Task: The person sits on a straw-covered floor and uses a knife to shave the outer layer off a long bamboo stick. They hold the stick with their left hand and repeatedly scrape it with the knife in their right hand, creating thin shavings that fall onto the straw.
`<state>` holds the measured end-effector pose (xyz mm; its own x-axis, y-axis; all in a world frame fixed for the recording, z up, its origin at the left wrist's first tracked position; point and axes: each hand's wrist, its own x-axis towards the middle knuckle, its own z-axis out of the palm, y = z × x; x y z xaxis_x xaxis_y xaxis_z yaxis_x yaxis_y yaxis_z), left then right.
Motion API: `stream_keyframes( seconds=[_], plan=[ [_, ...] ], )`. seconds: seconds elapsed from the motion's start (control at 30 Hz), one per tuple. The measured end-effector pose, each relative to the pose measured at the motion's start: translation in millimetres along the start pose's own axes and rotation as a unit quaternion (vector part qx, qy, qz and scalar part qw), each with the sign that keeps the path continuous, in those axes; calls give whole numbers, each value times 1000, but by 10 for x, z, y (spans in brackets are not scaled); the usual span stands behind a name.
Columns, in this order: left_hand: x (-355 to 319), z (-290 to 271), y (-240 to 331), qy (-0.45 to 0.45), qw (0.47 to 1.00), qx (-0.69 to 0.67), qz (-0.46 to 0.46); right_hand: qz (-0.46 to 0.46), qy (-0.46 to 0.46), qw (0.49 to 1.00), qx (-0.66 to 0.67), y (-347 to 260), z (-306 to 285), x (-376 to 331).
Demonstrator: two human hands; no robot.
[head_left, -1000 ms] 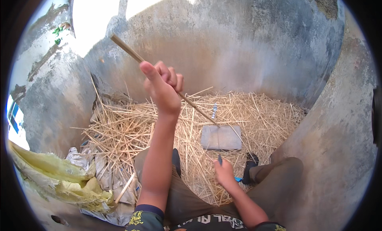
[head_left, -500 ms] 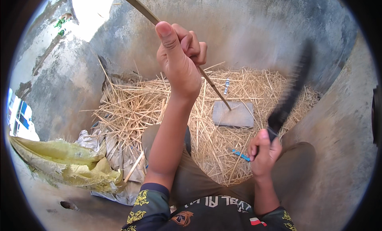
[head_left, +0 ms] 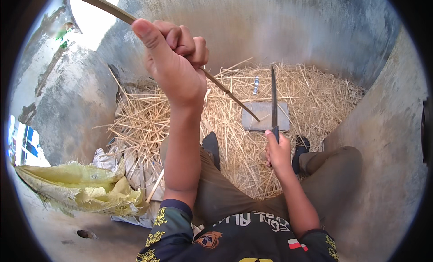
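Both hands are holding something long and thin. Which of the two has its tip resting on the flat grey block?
The bamboo strip in the left hand: its lower tip lies on the grey block. The dark knife in the right hand points upward instead.

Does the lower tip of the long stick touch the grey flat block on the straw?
Touching, it appears. In the head view the stick, held in the left hand, slants down and its tip ends on the grey block, with no gap visible.

I am raising my left hand [head_left: 176,66] at eleven o'clock, fist clenched; my right hand [head_left: 278,150] is gripping tight, low at four o'clock.
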<state>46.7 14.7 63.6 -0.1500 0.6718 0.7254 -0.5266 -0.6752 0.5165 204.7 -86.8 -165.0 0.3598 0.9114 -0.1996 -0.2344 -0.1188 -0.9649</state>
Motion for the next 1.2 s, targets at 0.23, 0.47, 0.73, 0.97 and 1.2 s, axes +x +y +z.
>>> stream_keyframes(
  seconds=[0.23, 0.47, 0.73, 0.97, 1.2],
  plan=[
    [-170, 180, 293, 6, 999, 38, 4, -16, -29, 999, 30, -194, -47, -102],
    [-194, 151, -264, 12, 997, 72, 26, -2, -30, 999, 40, -255, -74, -120],
    [-49, -181, -981, 44, 996, 75, -10, -118, -8, 988, 100, -442, -37, -293],
    [-162, -55, -1006, 31, 997, 62, -21, 170, -26, 985, -31, 763, 126, 220],
    [-170, -134, -1006, 24, 999, 35, -23, -95, -31, 993, 56, -176, 52, 38]
  ],
)
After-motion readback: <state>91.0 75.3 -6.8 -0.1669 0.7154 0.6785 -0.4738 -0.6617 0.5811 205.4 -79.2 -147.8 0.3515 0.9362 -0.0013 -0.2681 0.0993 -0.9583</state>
